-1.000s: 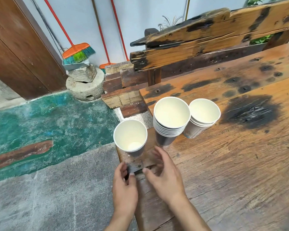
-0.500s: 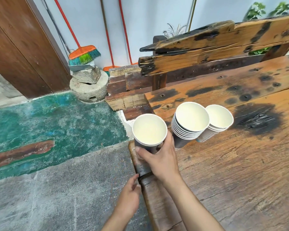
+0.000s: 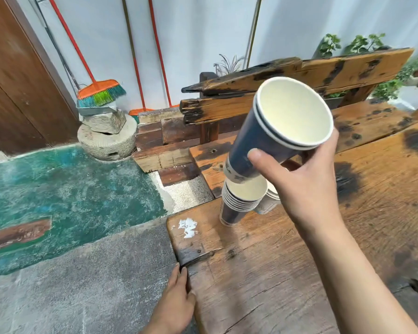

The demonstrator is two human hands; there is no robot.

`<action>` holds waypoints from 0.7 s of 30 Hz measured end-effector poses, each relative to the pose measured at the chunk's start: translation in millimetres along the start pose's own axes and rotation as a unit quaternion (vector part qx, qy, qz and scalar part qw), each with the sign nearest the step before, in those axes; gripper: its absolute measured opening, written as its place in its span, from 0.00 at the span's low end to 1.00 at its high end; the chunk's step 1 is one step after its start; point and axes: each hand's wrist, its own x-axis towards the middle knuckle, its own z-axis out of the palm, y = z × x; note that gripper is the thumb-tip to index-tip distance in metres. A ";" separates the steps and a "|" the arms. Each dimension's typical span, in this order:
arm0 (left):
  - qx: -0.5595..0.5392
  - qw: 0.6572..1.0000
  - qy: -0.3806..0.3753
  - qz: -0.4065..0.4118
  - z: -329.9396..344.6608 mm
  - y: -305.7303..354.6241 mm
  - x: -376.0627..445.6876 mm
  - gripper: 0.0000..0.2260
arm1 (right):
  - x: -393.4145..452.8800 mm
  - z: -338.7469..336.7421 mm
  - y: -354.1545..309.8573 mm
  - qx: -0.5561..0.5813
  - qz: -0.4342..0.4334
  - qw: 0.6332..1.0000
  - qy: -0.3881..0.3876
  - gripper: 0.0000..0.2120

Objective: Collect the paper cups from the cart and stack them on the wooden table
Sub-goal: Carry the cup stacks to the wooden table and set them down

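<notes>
My right hand is closed round dark blue paper cups, thumb on the near side, fingers wrapped behind & mostly hidden. Two white rims show, so 2 cups nested; can't rule out more inside. They're tilted, mouth toward me and up, base pointing down-left, just above the stack on the surface. Whether the base already touches the top cup of that stack, can't tell: they overlap from my angle.

The stack stands upright below and left of my right hand; I count approx 7 rims, blurry, so not sure. Behind it a second, paler stack is mostly hidden by my right hand and the first stack; only a sliver of wall & rim shows, count not possible.

My left hand is low, at the near-left edge of the surface, fingers curled over the edge, holding nothing else; wrist cut off by the frame.

Away to the left of both hands: 1 broom with orange/teal bristles against the wall, 1 round stone under it.
</notes>
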 end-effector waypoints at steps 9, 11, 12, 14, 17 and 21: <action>0.073 0.997 0.001 0.020 4.9 -8.3 -0.5 0.36 | -12.8 2.1 53.8 -0.073 0.048 0.996 -0.019 0.42; 0.088 0.996 0.001 0.019 7.8 -11.1 -0.9 0.41 | -14.4 7.6 66.6 -0.077 0.052 0.995 -0.023 0.43; 0.094 0.995 0.002 0.018 9.2 -12.5 -1.1 0.43 | -15.4 10.3 73.2 -0.079 0.054 0.995 -0.024 0.44; 0.109 0.994 0.008 0.022 11.6 -14.4 -1.4 0.45 | -17.5 14.8 85.1 -0.091 0.058 0.994 -0.025 0.44; 0.115 0.993 0.015 0.027 14.0 -15.9 -1.0 0.46 | -20.8 19.9 101.2 -0.117 0.057 0.991 -0.026 0.43; 0.118 0.992 0.022 0.030 15.3 -17.5 -1.7 0.45 | -26.4 23.4 115.1 -0.149 0.072 0.985 -0.047 0.43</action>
